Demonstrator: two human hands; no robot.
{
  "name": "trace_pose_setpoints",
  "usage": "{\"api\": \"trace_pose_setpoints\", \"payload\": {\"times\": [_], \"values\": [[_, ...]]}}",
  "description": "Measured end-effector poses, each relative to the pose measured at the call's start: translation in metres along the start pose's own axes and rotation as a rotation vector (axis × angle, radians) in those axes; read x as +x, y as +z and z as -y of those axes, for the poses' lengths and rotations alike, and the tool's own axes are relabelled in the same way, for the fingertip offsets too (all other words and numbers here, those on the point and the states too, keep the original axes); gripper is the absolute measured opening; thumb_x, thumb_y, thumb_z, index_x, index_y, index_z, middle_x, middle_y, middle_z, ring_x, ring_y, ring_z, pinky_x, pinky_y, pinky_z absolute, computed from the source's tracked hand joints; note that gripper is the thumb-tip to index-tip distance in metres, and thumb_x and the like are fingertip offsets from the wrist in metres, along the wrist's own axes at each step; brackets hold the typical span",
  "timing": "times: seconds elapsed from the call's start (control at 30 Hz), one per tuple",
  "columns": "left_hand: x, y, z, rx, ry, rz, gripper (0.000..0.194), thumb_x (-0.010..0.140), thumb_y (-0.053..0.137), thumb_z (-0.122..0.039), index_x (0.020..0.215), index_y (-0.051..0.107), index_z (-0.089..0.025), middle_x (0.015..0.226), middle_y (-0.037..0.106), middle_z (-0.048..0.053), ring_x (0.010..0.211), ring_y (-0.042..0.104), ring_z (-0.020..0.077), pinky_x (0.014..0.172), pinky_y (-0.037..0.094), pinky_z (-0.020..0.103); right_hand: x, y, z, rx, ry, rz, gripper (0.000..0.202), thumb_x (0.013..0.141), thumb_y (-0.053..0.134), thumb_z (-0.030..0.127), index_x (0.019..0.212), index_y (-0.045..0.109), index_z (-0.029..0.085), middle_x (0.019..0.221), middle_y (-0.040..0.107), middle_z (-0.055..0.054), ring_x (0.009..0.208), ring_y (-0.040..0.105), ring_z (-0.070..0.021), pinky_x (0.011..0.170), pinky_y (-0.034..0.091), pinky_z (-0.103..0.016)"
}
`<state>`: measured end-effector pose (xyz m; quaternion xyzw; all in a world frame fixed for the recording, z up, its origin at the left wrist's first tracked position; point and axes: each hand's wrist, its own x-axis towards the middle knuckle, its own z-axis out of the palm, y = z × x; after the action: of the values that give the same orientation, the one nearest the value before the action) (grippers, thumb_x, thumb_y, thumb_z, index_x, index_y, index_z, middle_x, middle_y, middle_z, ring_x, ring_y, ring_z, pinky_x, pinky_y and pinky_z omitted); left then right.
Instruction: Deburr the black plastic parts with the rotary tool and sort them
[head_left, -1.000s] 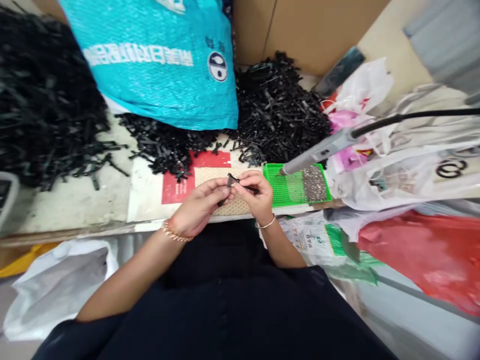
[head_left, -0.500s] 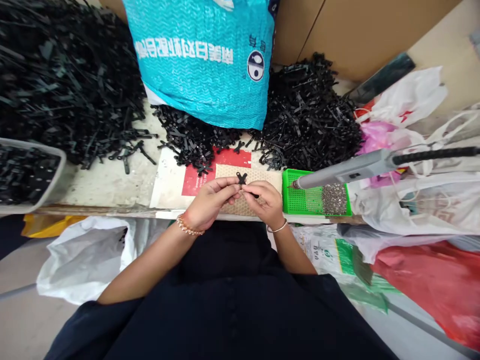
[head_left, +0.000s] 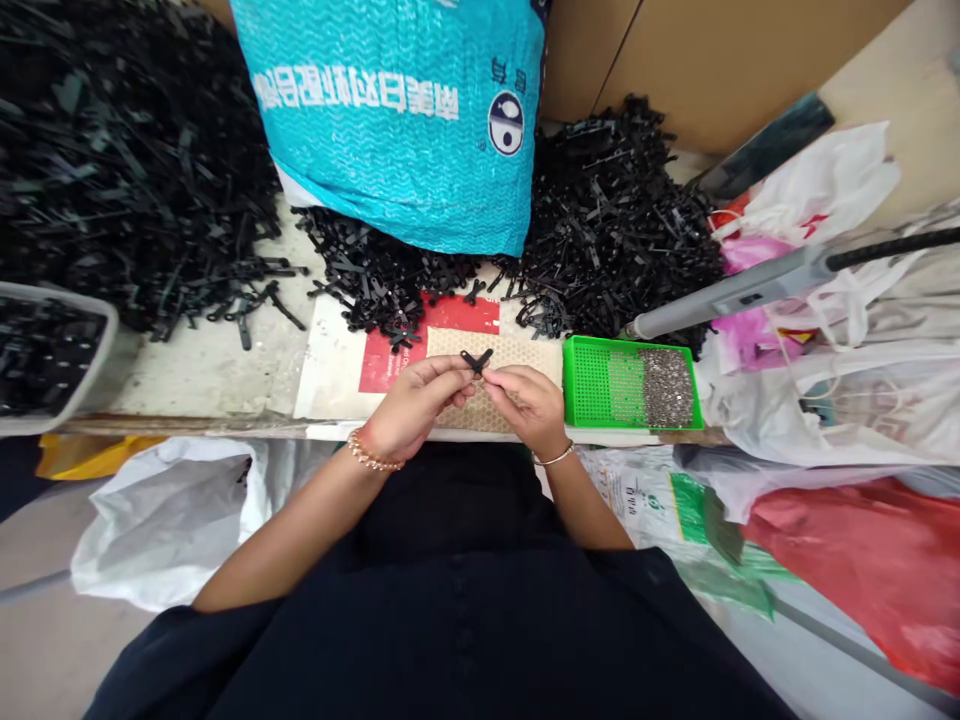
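Observation:
Between my fingertips is a pair of small black plastic strips (head_left: 477, 361), joined into a wide V shape. My left hand (head_left: 424, 402) pinches the left side of the joint with thumb and forefinger. From the right, my right hand (head_left: 531, 405) is closed on the same piece; its lower part is hidden by the fingers. Both hands hover over a beige textured pad (head_left: 517, 352). Right of them stands a green tray (head_left: 589, 415) with small metal screws (head_left: 667, 387) heaped in its right part. A grey electric screwdriver (head_left: 727, 297) hangs slanted behind the tray.
Black strips lie in a big pile (head_left: 135, 180) at left and another (head_left: 622, 220) at back right. A blue woven sack (head_left: 397, 140) rests between them. A plastic tub (head_left: 112, 345) sits at the left edge. Plastic bags (head_left: 832, 400) crowd the right side.
The held black strips have turned from a narrow X into a wider V. The screwdriver has swung up and back, its tip moving from over the green tray to behind it.

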<state>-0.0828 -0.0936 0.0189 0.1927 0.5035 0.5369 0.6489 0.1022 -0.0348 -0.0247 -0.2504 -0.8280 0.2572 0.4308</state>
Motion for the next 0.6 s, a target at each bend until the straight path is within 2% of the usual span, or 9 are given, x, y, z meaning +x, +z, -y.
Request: {"api": "trace_pose_setpoints", "payload": {"times": [0.17,0.3,0.37,0.5,0.6], "values": [[0.003,-0.001,0.002,0.023,0.005,-0.011,0.038,0.063,0.098,-0.048,0.075,0.079,-0.017,0.073,0.069,0.003,0.067,0.057,0.0121,0.063,0.046,0.025,-0.009,0.006,-0.007,-0.086,0.061,0.039,0.025,0.102,0.067,0.023,0.122,0.080,0.033,0.108,0.085,-0.003,0.095,0.081,-0.0183,0.087,0.069,-0.037],[0.004,-0.001,0.008,0.106,0.044,-0.028,0.046,0.063,0.099,-0.058,0.072,0.077,-0.018,0.066,0.062,0.000,0.062,0.051,0.0114,0.058,0.042,0.025,-0.015,0.012,-0.010,-0.113,-0.049,-0.004,0.027,0.103,0.066,0.020,0.123,0.079,0.031,0.105,0.085,-0.003,0.092,0.081,-0.0169,0.084,0.069,-0.033],[0.005,-0.004,0.011,0.138,0.073,-0.053,0.050,0.063,0.097,-0.064,0.072,0.076,-0.019,0.064,0.061,0.000,0.061,0.049,0.0117,0.057,0.041,0.025,-0.013,0.010,-0.008,-0.087,-0.063,0.031,0.027,0.103,0.067,0.021,0.126,0.078,0.030,0.105,0.085,-0.003,0.093,0.081,-0.0169,0.084,0.068,-0.033],[0.007,-0.021,0.009,0.200,0.204,-0.143,0.052,0.067,0.092,-0.069,0.070,0.075,-0.020,0.066,0.062,0.000,0.065,0.052,0.0140,0.065,0.045,0.028,0.021,-0.009,-0.008,0.063,0.036,0.179,0.032,0.104,0.068,0.033,0.135,0.073,0.029,0.120,0.082,-0.005,0.105,0.078,-0.0183,0.091,0.066,-0.036],[0.007,-0.040,0.004,0.270,0.343,-0.234,0.043,0.074,0.091,-0.061,0.071,0.076,-0.020,0.073,0.066,0.002,0.074,0.057,0.0165,0.075,0.048,0.030,0.067,-0.017,-0.023,-0.056,0.130,0.235,0.029,0.108,0.058,0.031,0.131,0.074,0.027,0.123,0.079,-0.006,0.111,0.074,-0.0191,0.098,0.062,-0.038]]}}
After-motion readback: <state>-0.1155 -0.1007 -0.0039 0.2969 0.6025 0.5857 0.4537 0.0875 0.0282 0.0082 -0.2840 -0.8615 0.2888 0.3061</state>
